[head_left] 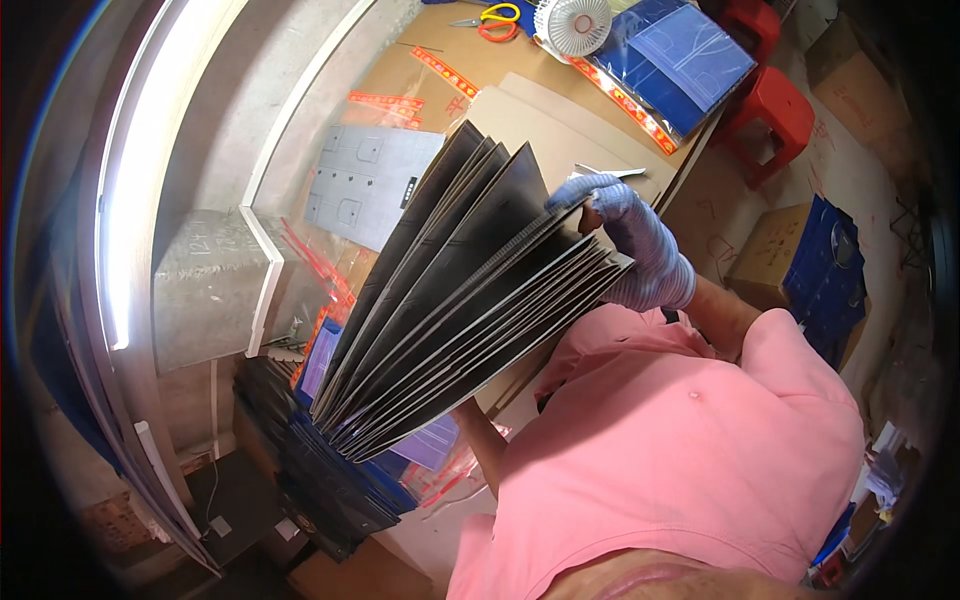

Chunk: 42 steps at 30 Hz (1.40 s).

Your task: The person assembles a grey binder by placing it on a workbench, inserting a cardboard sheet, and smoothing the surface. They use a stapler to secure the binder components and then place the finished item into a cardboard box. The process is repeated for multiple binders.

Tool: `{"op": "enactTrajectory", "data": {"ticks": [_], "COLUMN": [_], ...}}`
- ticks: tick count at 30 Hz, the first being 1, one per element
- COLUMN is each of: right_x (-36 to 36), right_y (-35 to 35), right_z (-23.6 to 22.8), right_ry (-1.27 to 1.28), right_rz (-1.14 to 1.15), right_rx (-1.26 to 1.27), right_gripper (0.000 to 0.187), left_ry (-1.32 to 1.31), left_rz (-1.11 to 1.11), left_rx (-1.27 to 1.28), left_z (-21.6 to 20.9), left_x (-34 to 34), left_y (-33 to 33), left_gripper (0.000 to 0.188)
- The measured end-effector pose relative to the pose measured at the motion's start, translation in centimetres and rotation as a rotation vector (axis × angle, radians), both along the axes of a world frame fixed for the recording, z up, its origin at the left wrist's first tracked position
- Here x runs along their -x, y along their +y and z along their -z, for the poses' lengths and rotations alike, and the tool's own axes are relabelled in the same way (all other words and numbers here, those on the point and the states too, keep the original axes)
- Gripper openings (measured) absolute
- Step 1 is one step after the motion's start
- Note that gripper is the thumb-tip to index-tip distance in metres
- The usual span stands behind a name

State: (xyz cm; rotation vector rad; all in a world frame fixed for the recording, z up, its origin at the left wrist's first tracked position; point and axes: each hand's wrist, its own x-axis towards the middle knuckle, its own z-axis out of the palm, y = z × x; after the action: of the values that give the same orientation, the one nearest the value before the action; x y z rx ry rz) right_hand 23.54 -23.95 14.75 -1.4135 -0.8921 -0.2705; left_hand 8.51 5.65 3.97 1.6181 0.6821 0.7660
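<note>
A thick stack of black boards (pixel 500 255) with pale edges is raised in front of me, tilted and fanned apart toward the upper end. My right hand (pixel 635 235), in a blue-and-white striped glove, is closed round the boards' edges at the right end of the stack. Its fingertips are bare around the thumb side. My left forearm (pixel 482 440) runs up beneath the lower side of the stack. The boards hide my left hand, so its fingers do not show.
Under the stack, the cardboard-covered table (pixel 540 110) holds a grey printed sheet (pixel 370 185), scissors (pixel 497 20), a white fan (pixel 573 25) and blue packaged sheets (pixel 680 60). More dark boards (pixel 330 500) are piled lower left. Red stools (pixel 768 125) and a cardboard box (pixel 768 255) stand right.
</note>
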Motion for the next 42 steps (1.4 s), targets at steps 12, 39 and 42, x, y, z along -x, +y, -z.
{"op": "enactTrajectory", "data": {"ticks": [12, 39, 42], "right_x": [-1.3, -7.0, -8.8], "right_y": [-0.1, -0.6, -2.6], "right_z": [-3.1, 14.3, 15.9], "right_ry": [0.286, -0.143, -0.089], "right_rz": [-0.073, 0.088, 0.170], "right_rx": [0.271, 0.802, 0.932], "right_gripper": [0.097, 0.033, 0.031], "left_ry": [0.000, 0.113, 0.038], "left_rz": [-0.028, 0.047, 0.094], "left_rx": [0.015, 0.329, 0.327], "left_z": [0.3, 0.7, 1.5], "left_x": [0.0, 1.5, 1.6], "left_y": [0.3, -0.9, -1.1], "left_gripper": [0.048, 0.046, 0.046]}}
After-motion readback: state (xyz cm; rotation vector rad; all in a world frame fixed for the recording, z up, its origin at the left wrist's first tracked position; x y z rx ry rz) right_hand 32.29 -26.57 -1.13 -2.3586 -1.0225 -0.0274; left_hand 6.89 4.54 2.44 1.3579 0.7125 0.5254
